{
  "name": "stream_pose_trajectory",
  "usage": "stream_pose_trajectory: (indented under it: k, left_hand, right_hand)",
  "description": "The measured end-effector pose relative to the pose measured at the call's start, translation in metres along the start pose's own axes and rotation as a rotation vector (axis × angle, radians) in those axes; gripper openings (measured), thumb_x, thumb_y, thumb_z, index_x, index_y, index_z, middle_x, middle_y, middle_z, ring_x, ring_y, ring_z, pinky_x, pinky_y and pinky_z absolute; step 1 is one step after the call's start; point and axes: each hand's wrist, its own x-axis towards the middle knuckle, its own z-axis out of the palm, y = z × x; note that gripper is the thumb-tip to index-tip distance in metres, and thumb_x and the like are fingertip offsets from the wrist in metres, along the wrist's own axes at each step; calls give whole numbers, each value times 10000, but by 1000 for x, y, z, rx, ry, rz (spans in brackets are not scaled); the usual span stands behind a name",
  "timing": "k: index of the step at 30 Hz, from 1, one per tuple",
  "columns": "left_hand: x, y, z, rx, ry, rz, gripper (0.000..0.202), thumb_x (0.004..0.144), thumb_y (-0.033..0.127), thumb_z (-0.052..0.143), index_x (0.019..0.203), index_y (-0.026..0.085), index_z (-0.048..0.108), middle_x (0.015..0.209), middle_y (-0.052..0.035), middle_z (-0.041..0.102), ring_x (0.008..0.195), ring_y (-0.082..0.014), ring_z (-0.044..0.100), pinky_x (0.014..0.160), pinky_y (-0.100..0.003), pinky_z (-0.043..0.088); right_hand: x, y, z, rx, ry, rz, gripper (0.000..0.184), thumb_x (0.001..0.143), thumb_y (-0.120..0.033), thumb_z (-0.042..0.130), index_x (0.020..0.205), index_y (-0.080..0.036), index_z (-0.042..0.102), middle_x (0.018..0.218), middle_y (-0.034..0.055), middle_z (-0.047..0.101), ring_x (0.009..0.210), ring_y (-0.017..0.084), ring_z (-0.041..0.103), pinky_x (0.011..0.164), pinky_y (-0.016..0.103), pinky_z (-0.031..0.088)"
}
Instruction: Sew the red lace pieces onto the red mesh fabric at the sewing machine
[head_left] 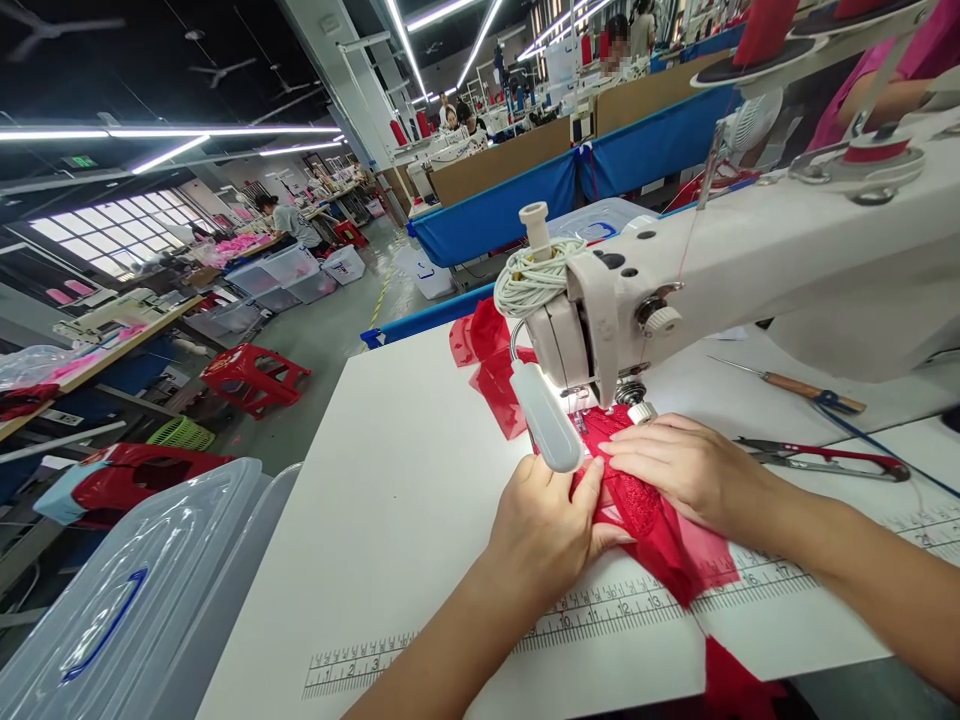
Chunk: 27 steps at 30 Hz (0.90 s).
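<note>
Red lace fabric [636,500] with sheer parts lies under the needle area of a white sewing machine [757,240]. My left hand [544,520] is closed on the fabric's left edge, thumb and index finger towards the lace; its other fingers are partly hidden. Flat on the right side of the fabric rests my right hand [686,470], fingers stretched out towards the presser foot. A small grey-white lamp [546,415] hangs just above my left hand and hides part of the seam area. More sheer red fabric [491,360] lies behind the machine head.
Thread snips [832,458] and a wooden-handled awl [787,385] lie to the right. A printed ruler [405,655] runs along the table's front. One red piece [731,685] hangs over the front edge. A lidded plastic bin [142,590] stands at left, red stools [255,378] beyond.
</note>
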Motion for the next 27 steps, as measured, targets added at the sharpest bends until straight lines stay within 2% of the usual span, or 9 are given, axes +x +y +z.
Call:
stream_pose_trajectory:
  k: [6, 13, 20, 27]
  left_hand:
    - [-1, -2, 3, 16, -7, -19, 678, 973, 625, 303, 1149, 89, 679, 967, -156, 691, 777, -241, 580, 636, -334, 442]
    - [-2, -7, 6, 44, -35, -11, 657, 976, 612, 334, 1235, 90, 636, 1011, -163, 702, 834, -269, 605, 686, -364, 460]
    - [-3, -9, 5, 59, -65, -21, 656, 969, 616, 353, 1274, 95, 610, 1117, -178, 685, 904, -287, 618, 762, -392, 462]
    - [-3, -6, 8, 41, -116, -49, 647, 964, 617, 376, 1289, 104, 598, 1108, -181, 682, 938, -293, 613, 779, -406, 471]
  right_hand:
    - [0, 0, 1, -25, -28, 36, 334, 965, -80, 374, 1134, -132, 657, 1172, 106, 707, 1080, 237, 651, 842, 399, 543]
    - [-1, 2, 5, 4, -45, 96, 302, 1006, -168, 411, 1214, -164, 631, 1236, 79, 681, 1121, 222, 622, 898, 400, 511]
    - [0, 1, 7, 16, -38, 136, 363, 976, -100, 361, 1205, -164, 635, 1242, 81, 679, 1145, 229, 614, 921, 420, 506]
    - [1, 2, 8, 56, -22, 170, 384, 939, -82, 375, 1168, -184, 665, 1245, 87, 678, 1142, 221, 624, 933, 421, 525]
